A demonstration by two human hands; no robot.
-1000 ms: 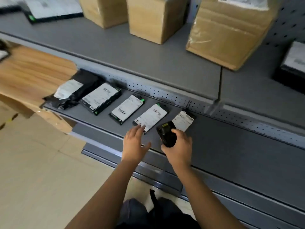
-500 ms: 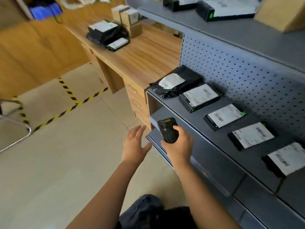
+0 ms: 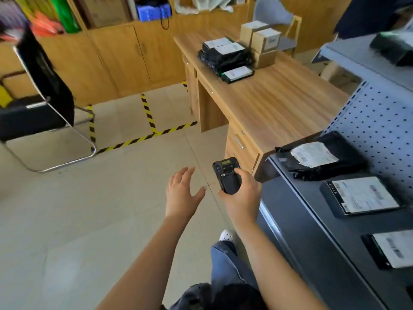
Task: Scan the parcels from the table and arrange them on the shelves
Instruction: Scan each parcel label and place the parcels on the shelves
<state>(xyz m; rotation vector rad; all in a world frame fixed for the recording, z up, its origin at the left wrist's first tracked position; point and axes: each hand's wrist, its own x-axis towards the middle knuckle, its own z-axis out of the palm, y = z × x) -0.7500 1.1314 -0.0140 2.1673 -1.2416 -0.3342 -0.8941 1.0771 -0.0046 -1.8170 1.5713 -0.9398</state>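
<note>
My right hand (image 3: 242,198) grips a black handheld scanner (image 3: 227,175) in front of me, above the floor. My left hand (image 3: 182,193) is beside it, fingers spread and holding nothing. On the wooden table (image 3: 268,101) ahead lies a pile of black parcels with white labels (image 3: 225,55), a flat one (image 3: 237,73) in front of it, and small cardboard boxes (image 3: 260,41) behind. On the grey shelf (image 3: 312,238) at right lie a black bag parcel (image 3: 321,157) and two flat labelled parcels (image 3: 362,195) (image 3: 393,249).
A black chair with a chrome frame (image 3: 38,117) stands on the tiled floor at left. Wooden cabinets (image 3: 116,57) line the back wall. Yellow-black tape (image 3: 147,133) marks the floor. An upper shelf (image 3: 368,61) carries a dark parcel (image 3: 393,48). A pegboard (image 3: 380,121) backs the shelf.
The view has swung left, from the shelf to the table and the room. Both hands came away from the shelf parcels; the right still holds the scanner, the left stays empty.
</note>
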